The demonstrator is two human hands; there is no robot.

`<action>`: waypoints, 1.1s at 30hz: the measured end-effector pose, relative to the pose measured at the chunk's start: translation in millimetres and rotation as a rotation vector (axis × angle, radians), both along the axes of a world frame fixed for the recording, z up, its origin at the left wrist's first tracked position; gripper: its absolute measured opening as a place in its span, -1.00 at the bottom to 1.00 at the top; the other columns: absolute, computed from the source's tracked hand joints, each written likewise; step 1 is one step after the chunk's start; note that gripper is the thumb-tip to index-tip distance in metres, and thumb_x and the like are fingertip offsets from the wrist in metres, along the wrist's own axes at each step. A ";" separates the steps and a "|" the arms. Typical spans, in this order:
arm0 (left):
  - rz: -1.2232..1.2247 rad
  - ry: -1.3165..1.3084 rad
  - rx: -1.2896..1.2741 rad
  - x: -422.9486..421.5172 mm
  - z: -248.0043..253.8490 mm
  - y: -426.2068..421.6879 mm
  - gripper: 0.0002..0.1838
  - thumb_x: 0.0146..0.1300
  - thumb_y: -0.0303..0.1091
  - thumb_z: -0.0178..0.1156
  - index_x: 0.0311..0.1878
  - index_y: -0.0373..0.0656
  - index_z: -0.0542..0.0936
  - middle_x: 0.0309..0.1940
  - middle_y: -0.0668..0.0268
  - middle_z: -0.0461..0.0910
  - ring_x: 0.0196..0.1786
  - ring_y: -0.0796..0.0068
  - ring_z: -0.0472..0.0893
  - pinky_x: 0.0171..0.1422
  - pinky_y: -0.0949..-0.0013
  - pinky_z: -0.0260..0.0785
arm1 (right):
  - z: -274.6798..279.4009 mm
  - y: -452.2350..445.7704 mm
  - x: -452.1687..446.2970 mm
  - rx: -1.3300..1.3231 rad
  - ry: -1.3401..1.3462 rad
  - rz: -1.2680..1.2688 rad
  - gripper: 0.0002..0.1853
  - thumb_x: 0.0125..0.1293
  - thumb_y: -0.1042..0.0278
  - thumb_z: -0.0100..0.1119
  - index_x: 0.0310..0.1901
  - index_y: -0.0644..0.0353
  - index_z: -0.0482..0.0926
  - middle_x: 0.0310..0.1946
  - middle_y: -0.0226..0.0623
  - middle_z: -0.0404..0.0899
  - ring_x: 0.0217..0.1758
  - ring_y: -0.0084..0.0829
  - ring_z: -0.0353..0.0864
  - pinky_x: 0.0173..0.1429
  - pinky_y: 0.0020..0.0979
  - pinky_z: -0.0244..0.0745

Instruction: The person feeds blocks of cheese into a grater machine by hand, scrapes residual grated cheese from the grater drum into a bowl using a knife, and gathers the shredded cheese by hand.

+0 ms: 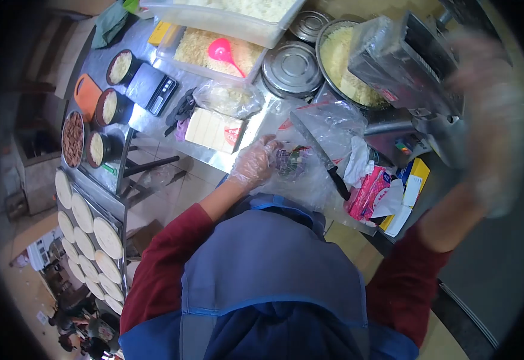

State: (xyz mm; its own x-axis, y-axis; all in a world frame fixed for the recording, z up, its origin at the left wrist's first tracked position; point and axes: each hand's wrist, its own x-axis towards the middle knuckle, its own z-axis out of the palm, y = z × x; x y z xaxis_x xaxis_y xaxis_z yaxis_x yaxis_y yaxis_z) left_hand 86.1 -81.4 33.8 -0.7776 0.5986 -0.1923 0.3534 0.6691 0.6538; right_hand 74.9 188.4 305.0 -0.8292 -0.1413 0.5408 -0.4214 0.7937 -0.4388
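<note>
My left hand (255, 162), in a clear plastic glove, is at the front edge of the metal table with its fingers curled at the edge of a clear plastic bag (293, 162) with purple print. My right hand (481, 90), gloved too, is raised at the far right and smeared by motion, so its fingers cannot be made out. A long knife (319, 150) with a black handle lies slanted on clear plastic between the hands. Left of my left hand sits a pale block in a wrapper with a red label (214, 129).
Behind stand a tub of shreds with a pink scoop (220, 49), lidded steel pots (292, 67) and a large bowl of shreds (337, 51). A scale (151, 89) and small bowls are at left, above a tray of dough rounds (107, 237). Pink-packed tissues (367, 193) lie at right.
</note>
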 end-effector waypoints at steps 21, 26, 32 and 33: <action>-0.034 0.072 -0.027 10.0 4.2 -4.8 -0.53 0.16 -0.50 0.15 0.19 -0.12 0.49 -0.06 0.03 0.64 -0.04 -0.05 0.65 0.07 0.05 0.48 | -352.1 -79.3 102.2 -0.182 -0.711 -0.350 -0.88 0.24 0.44 0.12 -0.21 0.26 0.51 -0.32 -0.03 0.56 -0.20 -0.11 0.63 -0.10 -0.17 0.52; 0.063 0.001 0.013 6.1 5.3 -12.7 -0.58 0.15 -0.51 0.15 0.12 -0.13 0.53 -0.06 0.01 0.59 -0.04 -0.05 0.61 0.06 0.04 0.47 | -297.7 -34.4 110.2 -1.005 -0.989 -0.212 -0.90 0.25 0.41 0.16 -0.25 0.21 0.51 -0.42 -0.28 0.59 -0.27 -0.39 0.62 -0.09 -0.38 0.50; 0.079 0.042 0.081 -2.0 28.7 -19.9 -0.57 0.15 -0.54 0.12 0.13 -0.13 0.53 -0.09 0.02 0.58 -0.04 -0.05 0.59 0.07 0.06 0.44 | -225.3 -0.7 61.6 -1.386 -0.558 -0.315 -0.91 0.31 0.46 0.20 -0.19 0.18 0.50 -0.40 -0.40 0.54 -0.28 -0.56 0.54 -0.06 -0.49 0.47; 0.099 0.041 0.090 -3.2 33.4 -21.4 -0.55 0.15 -0.56 0.09 0.16 -0.13 0.54 -0.08 0.03 0.60 -0.01 -0.04 0.59 0.10 0.08 0.44 | -217.3 6.5 47.8 -1.239 -0.520 -0.395 -0.90 0.33 0.45 0.18 -0.16 0.20 0.54 -0.34 -0.35 0.59 -0.22 -0.53 0.58 -0.01 -0.47 0.47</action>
State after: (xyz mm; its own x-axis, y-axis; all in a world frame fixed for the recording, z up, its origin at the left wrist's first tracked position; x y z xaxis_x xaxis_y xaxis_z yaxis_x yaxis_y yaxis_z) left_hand 82.8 -102.8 67.2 -0.8397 0.5322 -0.1082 0.3165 0.6415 0.6988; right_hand 122.7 194.9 87.6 -0.8434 0.4824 -0.2367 0.1614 -0.1928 -0.9679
